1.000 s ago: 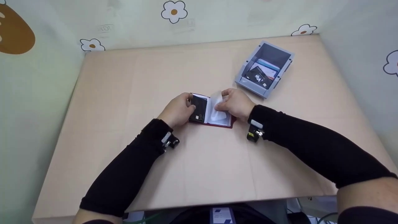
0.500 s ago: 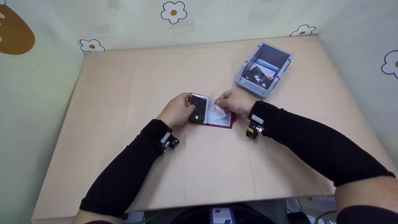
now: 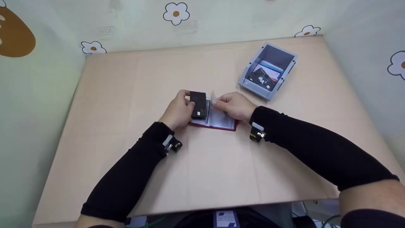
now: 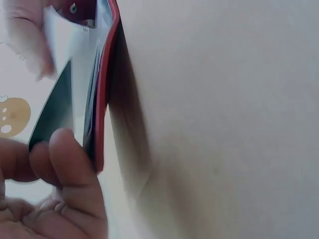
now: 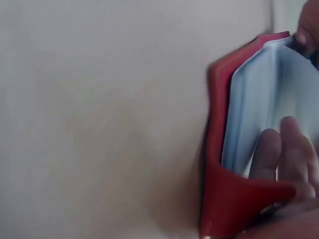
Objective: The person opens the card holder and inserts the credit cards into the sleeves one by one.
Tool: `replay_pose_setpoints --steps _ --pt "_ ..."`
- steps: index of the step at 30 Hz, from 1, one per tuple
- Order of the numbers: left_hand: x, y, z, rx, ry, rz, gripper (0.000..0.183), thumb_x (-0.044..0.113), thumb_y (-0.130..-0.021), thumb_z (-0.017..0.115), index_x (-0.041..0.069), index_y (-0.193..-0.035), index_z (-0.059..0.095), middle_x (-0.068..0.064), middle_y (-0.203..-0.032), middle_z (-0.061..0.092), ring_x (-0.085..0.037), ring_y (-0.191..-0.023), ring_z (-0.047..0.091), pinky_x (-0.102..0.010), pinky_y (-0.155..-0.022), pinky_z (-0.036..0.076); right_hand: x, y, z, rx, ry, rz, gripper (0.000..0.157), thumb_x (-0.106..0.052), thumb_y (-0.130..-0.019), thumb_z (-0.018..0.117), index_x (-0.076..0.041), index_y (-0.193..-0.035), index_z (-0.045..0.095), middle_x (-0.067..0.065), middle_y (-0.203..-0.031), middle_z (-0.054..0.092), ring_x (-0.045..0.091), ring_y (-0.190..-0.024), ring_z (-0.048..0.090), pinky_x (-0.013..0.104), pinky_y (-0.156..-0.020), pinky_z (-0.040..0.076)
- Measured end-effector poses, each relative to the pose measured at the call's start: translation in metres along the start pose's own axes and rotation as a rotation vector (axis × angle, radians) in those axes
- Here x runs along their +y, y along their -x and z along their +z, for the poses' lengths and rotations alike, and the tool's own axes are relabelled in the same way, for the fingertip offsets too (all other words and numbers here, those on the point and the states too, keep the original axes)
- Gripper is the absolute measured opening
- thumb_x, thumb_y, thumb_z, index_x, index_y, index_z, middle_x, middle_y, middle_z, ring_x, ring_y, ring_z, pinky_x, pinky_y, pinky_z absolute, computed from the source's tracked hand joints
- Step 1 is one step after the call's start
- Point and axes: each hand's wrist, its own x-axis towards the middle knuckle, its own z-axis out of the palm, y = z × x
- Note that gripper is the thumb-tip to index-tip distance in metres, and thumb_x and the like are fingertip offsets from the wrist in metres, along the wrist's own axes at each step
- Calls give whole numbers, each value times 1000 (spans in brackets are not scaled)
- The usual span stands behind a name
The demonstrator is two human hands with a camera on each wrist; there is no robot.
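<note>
At the bottom edge of the frame hangs a flat badge point(image 3: 225, 219) in white and blue, its print too small to read. From the lower corners reach two arms in snug black knit, the left sleeve point(image 3: 126, 177) and the right sleeve point(image 3: 310, 148), each with a small camera point(image 3: 172, 144) strapped at the wrist. The pale, smooth tabletop point(image 3: 142, 79) shows faint creases.

At the centre of the frame a wallet point(image 3: 221, 123) lies spread, with clear plastic pages inside a smooth red cover point(image 5: 227, 199). Over its left half the left hand point(image 3: 177, 109) grips a stiff, rectangular black card point(image 3: 198, 104), thumb on the face and fingers behind. The card reads "VIP" and bears a small pale square; the left wrist view shows it tilted away from the cover. At the wallet's right half the right hand point(image 3: 236, 104) pinches a filmy, upright page point(image 3: 212, 95) between thumb and fingers, its wrist slanting in from the right.

Toward the upper right stands a grey bin point(image 3: 255, 90) of hard plastic, skewed, holding another black card point(image 3: 262, 79) lettered "VIP", above white and blue cards point(image 3: 273, 66). Behind, the pale green wall point(image 3: 221, 27) carries outlined white flowers point(image 3: 176, 13) with brown centres.
</note>
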Motion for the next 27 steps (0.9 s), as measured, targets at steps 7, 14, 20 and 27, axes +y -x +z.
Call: replay_pose_setpoints --steps 7,14,20,27 --pt "5 0 1 79 246 4 24 16 -112 44 4 -133 44 -16 -114 66 -21 -80 64 -30 -65 60 -3 5 -2 -161 -51 -83 42 -32 -112 49 -11 -146 64 10 -138 71 27 -128 65 39 -109 47" --pt "12 4 3 221 389 188 20 13 -110 49 5 -129 46 -10 -100 68 -17 -76 63 -30 -62 57 -7 4 -2 -162 -132 -135 41 -26 -111 51 -8 -147 62 13 -137 71 22 -119 61 29 -99 44" --pt "13 7 7 127 221 213 22 16 -108 57 8 -127 53 -3 -93 65 -15 -69 60 -27 -60 54 -11 3 0 -61 -238 -106 27 -20 -107 61 -1 -118 76 2 -99 79 14 -96 66 31 -90 49" --pt "6 5 4 59 -54 147 41 20 -100 70 7 -138 60 -7 -120 61 -19 -105 59 -34 -95 50 -7 4 -12 54 -53 21 14 -14 -98 71 -1 -101 74 -3 -76 71 11 -70 61 23 -62 47"
